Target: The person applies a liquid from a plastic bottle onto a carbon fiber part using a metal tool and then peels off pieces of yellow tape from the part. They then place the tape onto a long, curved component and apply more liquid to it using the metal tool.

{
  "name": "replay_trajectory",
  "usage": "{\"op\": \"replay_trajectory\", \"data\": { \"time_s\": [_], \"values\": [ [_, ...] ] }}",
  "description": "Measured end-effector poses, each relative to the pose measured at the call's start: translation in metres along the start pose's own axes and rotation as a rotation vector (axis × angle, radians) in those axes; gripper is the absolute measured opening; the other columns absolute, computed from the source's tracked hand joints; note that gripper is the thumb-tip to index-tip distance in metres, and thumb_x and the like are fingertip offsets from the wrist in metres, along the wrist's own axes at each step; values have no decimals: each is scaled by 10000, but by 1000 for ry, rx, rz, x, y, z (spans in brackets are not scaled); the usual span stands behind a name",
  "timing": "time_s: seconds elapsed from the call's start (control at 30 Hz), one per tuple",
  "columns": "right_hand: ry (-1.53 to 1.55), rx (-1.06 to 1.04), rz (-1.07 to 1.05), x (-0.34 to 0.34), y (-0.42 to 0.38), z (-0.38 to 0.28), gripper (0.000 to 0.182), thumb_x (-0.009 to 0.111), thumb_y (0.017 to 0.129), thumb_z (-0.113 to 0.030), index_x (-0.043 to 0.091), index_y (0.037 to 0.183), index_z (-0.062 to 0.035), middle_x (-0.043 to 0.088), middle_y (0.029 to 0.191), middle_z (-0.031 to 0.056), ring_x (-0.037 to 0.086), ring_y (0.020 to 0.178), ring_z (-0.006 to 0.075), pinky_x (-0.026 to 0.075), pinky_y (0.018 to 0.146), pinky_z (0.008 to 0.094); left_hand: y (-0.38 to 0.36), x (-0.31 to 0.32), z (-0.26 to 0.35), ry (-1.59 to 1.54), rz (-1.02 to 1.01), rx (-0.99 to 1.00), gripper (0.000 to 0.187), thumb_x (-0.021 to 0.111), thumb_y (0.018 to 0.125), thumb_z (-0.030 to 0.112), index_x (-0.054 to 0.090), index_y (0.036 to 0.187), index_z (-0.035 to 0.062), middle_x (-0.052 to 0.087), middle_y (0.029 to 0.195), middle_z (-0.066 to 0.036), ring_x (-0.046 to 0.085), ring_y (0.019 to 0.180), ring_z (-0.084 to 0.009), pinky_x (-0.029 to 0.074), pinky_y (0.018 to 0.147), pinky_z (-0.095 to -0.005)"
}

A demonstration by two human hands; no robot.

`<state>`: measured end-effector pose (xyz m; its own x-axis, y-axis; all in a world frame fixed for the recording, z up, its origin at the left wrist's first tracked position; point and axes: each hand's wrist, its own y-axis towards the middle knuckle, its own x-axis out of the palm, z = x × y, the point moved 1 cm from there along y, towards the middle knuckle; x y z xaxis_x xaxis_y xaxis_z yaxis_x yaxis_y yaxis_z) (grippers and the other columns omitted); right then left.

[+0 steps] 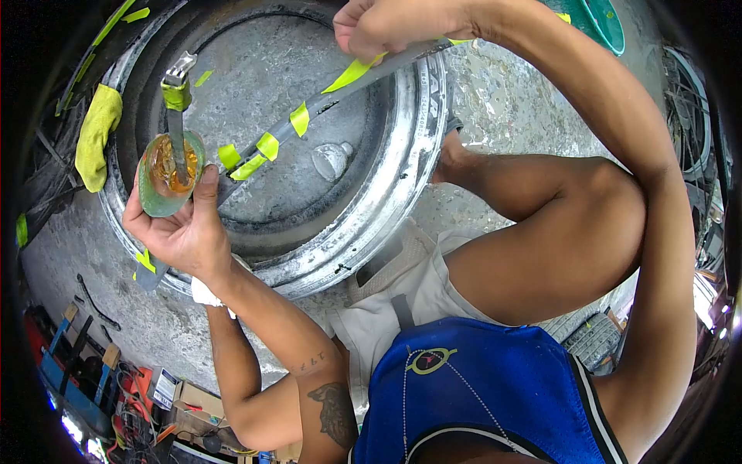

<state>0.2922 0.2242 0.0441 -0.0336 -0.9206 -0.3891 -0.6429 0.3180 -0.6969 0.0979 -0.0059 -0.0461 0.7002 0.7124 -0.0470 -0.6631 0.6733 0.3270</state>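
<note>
My left hand (pixel 182 236) grips a translucent green cup (pixel 164 204) with amber contents. A flat metal tool (pixel 176 124) leans in the cup, its upper part wrapped in yellow-green tape. At the top, my right hand (pixel 398 27) is closed with curled fingers, right above a long dark grey strip (pixel 317 108). Whatever those fingers pinch is hidden. Pieces of yellow-green tape (pixel 299 119) are stuck along the strip, one of them just under my right hand. The strip lies across a large tire (pixel 402 155).
A yellow-green cloth (pixel 98 139) hangs over the tire's left side. A teal basin (pixel 607 27) stands at the top right. Tools and boxes (pixel 189 406) crowd the lower left. My bent knee (pixel 610 201) is at the right, and more tires (pixel 591 340) lie beyond it.
</note>
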Motion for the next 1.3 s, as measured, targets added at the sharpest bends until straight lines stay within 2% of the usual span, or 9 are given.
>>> {"op": "replay_trajectory", "data": {
  "time_s": [0.1,0.2,0.33,0.43,0.7,1.0,1.1,1.2,1.3],
  "values": [
    [-43,-124,-81,-6,-1,3,131,597,721,-166,645,797,-71,615,719,38,554,708,172,441,653,338,0,1,0,2,-3,9,648,808,740,-64,374,1218,-19,526,1297,-256,589,1175,-305,563,970,-415],
    [-294,-50,1,-3,0,-8,154,596,731,-187,646,816,-69,623,726,69,569,721,199,447,668,362,0,1,1,11,-5,9,646,807,738,-67,373,1214,-19,525,1299,-259,588,1177,-307,562,972,-416],
    [-331,-24,-18,-4,0,-9,187,601,735,-201,655,848,-63,650,767,102,599,759,233,459,692,382,0,2,3,3,-2,1,640,804,739,-72,373,1208,-15,517,1309,-264,585,1181,-309,561,973,-418],
    [-330,-131,-47,-9,-1,-7,209,606,735,-203,667,872,-58,678,810,132,631,809,270,477,726,393,0,2,4,-7,-3,-4,640,807,739,-67,374,1208,-13,516,1312,-265,585,1181,-309,561,972,-417],
    [-500,-52,5,1,3,-18,298,593,732,-199,691,961,-36,703,938,192,656,937,344,502,811,418,0,0,2,-14,-7,-10,642,807,739,-69,375,1210,-16,514,1315,-260,584,1184,-306,555,979,-419],
    [-478,-76,-176,-9,5,-13,343,559,746,-236,656,1002,-30,686,961,192,644,929,322,490,802,397,-1,0,4,-5,-1,-28,652,811,729,-75,374,1208,-11,501,1336,-261,578,1195,-305,550,984,-412],
    [-492,26,-94,-6,-5,-18,330,574,740,-244,632,990,-36,672,919,165,630,893,288,481,789,384,-1,1,3,-14,1,-15,656,818,722,-70,376,1202,-3,492,1348,-267,572,1204,-308,546,989,-410],
    [-292,-149,-91,-8,-5,0,282,622,764,-226,617,978,-42,663,909,133,615,868,254,477,780,376,0,2,2,-21,3,-4,657,824,720,-60,376,1197,4,489,1352,-269,565,1214,-310,542,995,-411],
    [-192,-63,-6,-7,-9,-1,242,661,804,-197,641,984,-35,666,930,111,614,905,222,475,802,369,0,1,1,-30,3,2,655,826,720,-53,377,1194,7,489,1352,-269,562,1218,-312,539,999,-412]
  ]
}}
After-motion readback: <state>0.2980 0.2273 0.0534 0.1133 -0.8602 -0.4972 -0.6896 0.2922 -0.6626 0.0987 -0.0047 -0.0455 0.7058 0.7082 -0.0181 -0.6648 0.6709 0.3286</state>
